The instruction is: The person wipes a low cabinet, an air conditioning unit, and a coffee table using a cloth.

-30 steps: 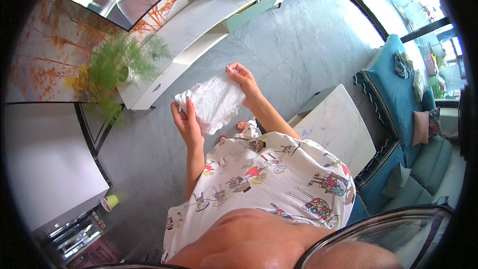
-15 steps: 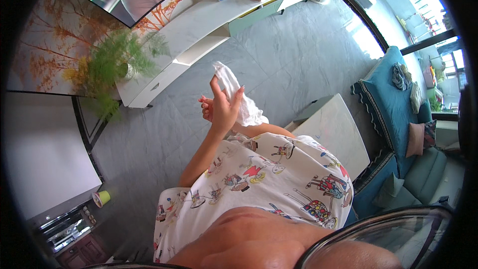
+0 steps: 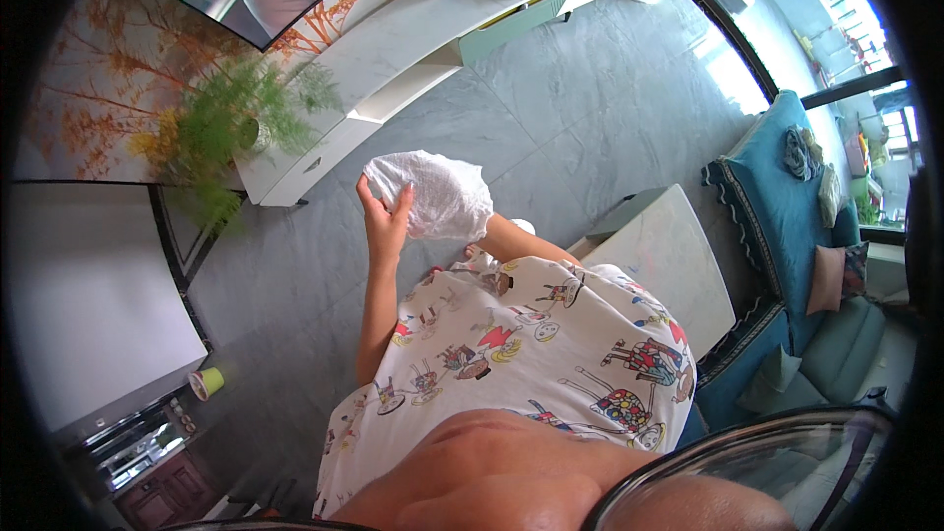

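I judged the left hand pinching the white bag needed firmer grip, while the right hand was hidden inside it, so I could not tell its state.

The left hand grips the edge of a crumpled white plastic bag, held up in front of the chest. The right hand is hidden inside or behind the bag; only its forearm shows. Below is a grey tiled floor. A long white cabinet stands ahead with a green plant beside it, and a pale low table sits to the right beside a blue sofa.
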A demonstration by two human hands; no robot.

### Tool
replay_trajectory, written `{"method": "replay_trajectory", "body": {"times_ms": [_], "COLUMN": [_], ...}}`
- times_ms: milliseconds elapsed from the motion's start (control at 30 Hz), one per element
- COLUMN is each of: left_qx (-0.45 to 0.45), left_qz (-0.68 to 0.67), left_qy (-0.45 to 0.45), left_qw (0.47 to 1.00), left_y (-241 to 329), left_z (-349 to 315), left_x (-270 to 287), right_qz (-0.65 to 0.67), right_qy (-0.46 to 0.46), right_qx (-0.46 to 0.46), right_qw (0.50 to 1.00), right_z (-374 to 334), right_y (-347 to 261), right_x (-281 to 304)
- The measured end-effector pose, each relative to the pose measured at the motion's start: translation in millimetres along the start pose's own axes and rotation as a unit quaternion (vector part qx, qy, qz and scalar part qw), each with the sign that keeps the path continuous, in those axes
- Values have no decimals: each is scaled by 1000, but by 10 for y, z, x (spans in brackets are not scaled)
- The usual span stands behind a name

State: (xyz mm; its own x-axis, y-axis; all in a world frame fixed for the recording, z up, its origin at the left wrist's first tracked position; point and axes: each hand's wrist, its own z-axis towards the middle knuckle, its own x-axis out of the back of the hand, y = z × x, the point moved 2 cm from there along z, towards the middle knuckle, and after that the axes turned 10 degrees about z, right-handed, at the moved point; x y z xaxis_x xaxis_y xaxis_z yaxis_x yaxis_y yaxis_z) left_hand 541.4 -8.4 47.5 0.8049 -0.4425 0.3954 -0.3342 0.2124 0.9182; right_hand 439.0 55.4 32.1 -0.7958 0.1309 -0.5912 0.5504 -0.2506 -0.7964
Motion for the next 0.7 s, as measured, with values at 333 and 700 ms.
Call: {"method": "replay_trajectory", "body": {"times_ms": [333, 700], "left_qx": [125, 109], "left_qz": [-93, -80], "left_qy": [-16, -28], "left_qw": [988, 990], "left_y": [-25, -168], "left_z": [151, 366], "left_x": [64, -232], "right_qz": [-383, -545], "right_qy": [-38, 96], "right_qx": [187, 179], "right_qw": [904, 814], "right_z": [150, 108], "right_y": [-68, -354], "right_x": [65, 258]}}
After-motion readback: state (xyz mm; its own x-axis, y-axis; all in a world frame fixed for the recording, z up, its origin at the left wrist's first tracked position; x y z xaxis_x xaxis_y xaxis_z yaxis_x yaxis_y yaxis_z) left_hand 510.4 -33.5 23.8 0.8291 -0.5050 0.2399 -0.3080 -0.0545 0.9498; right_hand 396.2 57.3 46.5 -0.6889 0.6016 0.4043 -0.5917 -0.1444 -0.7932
